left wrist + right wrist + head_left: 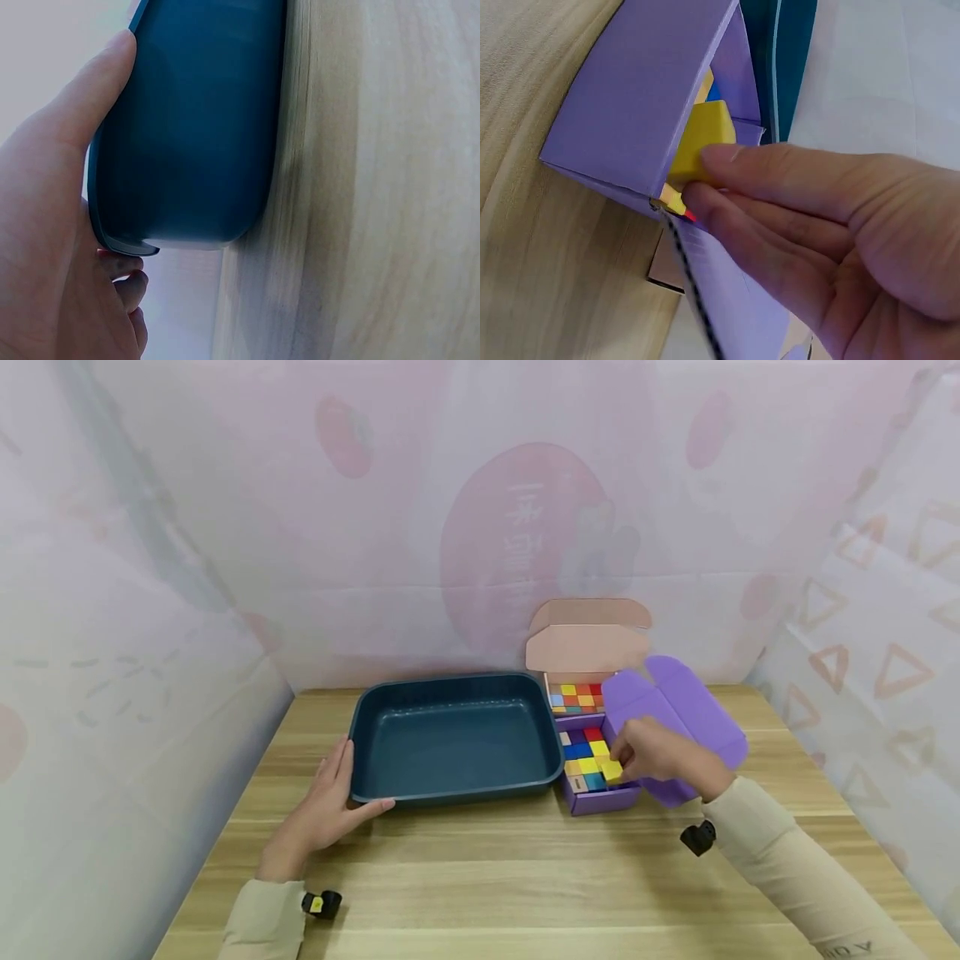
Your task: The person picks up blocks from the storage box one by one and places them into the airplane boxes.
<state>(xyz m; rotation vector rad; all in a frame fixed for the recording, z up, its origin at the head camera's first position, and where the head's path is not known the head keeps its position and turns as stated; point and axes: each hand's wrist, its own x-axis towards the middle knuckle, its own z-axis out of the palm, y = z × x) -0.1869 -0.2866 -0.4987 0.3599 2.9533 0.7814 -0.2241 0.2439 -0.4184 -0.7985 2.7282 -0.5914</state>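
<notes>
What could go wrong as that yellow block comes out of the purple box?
1. The right hand pinches the yellow block only at the fingers, so it might slip back among the packed blocks.
2. The purple box is light cardboard, and nothing holds it; lifting could drag it.
3. The left hand merely rests against the blue tray, which could slide if bumped.

A yellow cube [612, 770] is pinched at the near right corner of an open purple box [600, 799], right of frame centre. An empty dark blue tray [456, 793] is seen at centre, held at its lower-left corner.
</notes>
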